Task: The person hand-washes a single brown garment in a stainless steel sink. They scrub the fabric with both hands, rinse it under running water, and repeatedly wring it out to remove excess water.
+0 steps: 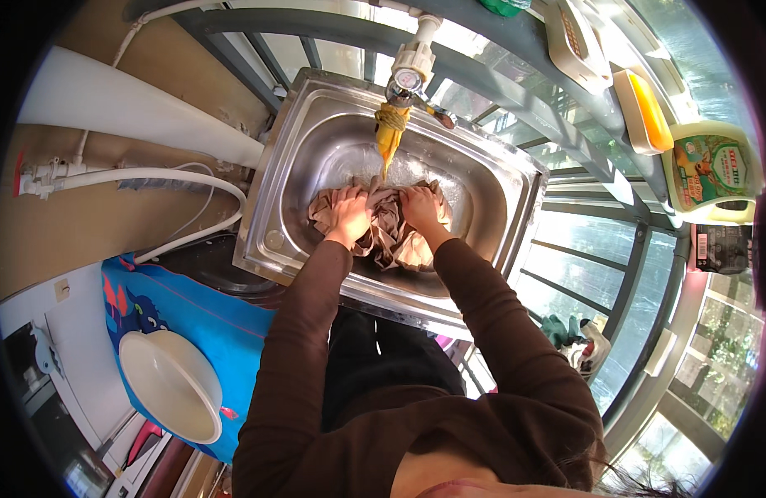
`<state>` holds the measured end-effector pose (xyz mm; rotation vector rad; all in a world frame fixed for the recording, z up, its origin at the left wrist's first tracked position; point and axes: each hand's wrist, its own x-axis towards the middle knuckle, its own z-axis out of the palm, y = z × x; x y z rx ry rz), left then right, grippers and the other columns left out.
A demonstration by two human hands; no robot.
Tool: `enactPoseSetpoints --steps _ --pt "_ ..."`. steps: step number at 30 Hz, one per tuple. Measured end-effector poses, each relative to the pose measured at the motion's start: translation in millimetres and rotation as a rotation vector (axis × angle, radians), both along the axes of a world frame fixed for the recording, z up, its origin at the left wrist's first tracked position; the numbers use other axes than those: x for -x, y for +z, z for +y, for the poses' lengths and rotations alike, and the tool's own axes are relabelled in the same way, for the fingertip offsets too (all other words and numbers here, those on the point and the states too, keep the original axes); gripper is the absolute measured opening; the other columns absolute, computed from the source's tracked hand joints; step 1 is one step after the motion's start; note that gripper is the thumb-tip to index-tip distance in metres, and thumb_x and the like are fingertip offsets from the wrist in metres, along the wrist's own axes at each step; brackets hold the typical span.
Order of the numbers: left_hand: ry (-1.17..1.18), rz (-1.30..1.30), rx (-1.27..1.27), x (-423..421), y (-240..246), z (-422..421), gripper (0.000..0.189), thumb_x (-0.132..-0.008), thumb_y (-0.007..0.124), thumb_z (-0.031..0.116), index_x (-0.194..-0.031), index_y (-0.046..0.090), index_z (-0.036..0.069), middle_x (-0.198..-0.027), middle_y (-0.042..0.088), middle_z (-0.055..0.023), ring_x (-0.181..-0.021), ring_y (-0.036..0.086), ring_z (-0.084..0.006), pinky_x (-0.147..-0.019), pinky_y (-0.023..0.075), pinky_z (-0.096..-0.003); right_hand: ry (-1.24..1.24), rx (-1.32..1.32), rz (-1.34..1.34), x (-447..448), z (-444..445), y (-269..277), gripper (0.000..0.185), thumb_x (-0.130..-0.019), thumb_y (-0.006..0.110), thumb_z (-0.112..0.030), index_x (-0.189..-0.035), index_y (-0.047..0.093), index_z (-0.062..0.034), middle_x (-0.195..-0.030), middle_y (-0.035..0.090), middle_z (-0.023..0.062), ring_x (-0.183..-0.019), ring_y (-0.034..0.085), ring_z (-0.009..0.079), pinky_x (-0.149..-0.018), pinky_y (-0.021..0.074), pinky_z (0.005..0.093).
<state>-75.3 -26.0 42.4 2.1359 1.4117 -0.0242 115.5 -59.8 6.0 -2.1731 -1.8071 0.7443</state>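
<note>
A crumpled brown cloth [392, 233] lies bunched in the stainless steel sink [488, 208]. My left hand [350, 211] rests on its left part, with the fingers pointing towards the tap. On its right part lies my right hand [422, 208], apart from the left one. Whether the fingers grip folds of the cloth cannot be told. Above the cloth hangs a yellow cloth [390, 134], tied round the spout of the tap [404, 84], its tip close to the brown cloth. The basin's floor looks wet near the yellow tip.
A white plastic basin [171, 386] stands on a blue cover [233, 336] at the left. A detergent jug [713, 171], an orange soap bar [649, 112] in a dish and another soap dish [579, 46] line the right ledge. A white hose [158, 174] curves left of the sink.
</note>
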Motion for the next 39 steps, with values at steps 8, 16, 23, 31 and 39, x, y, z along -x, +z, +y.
enactPoseSetpoints --steps 8,16,23,31,39 --pt "0.118 -0.298 0.284 -22 46 19 0.062 -0.072 0.076 0.045 -0.109 0.059 -0.002 -0.101 0.065 -0.0236 -0.098 0.064 -0.0337 -0.085 0.048 -0.0384 -0.517 0.015 0.994 -43 -18 47 0.024 -0.099 0.05 -0.024 -0.101 0.063 -0.0028 -0.084 0.063 -0.0028 -0.073 0.053 0.0041 -0.069 0.0449 0.0214" --pt "-0.503 -0.472 0.17 -15 98 -2 0.066 -0.059 0.086 0.031 -0.117 0.059 0.011 -0.122 0.05 -0.0068 -0.12 0.041 -0.0302 -0.1 0.0373 -0.0423 -0.562 -0.169 1.278 -46 -92 243 0.019 -0.098 0.051 -0.017 -0.101 0.062 -0.0028 -0.085 0.062 -0.004 -0.076 0.052 0.0034 -0.071 0.0419 0.0198" --pt "-0.146 -0.91 0.127 -47 103 5 0.031 -0.072 0.071 -0.006 -0.096 0.054 0.004 -0.088 0.061 -0.0071 -0.083 0.062 -0.0164 -0.071 0.0481 -0.0279 -0.506 -0.442 1.338 -51 -104 363 0.016 -0.095 0.054 -0.016 -0.1 0.061 -0.0028 -0.085 0.063 -0.0011 -0.075 0.055 0.0059 -0.069 0.0435 0.0208" --pt "-0.133 -0.802 -0.083 -5 302 41 0.033 -0.078 0.066 -0.004 -0.109 0.061 0.006 -0.09 0.068 -0.0069 -0.087 0.065 -0.011 -0.075 0.0491 -0.0246 -0.116 -0.453 0.805 -91 -126 463 0.037 -0.078 0.076 -0.011 -0.107 0.057 0.0011 -0.099 0.063 0.0032 -0.088 0.056 0.0081 -0.081 0.046 0.0242" --pt "-0.177 -0.621 -0.284 32 406 54 0.031 -0.079 0.07 0.007 -0.103 0.05 0.008 -0.085 0.068 -0.0097 -0.07 0.063 -0.0203 -0.064 0.0458 -0.0297 -0.039 -0.749 0.165 -98 -97 506 0.028 -0.076 0.077 -0.015 -0.093 0.06 0.0007 -0.073 0.063 0.008 -0.065 0.053 0.0093 -0.065 0.047 0.0263"
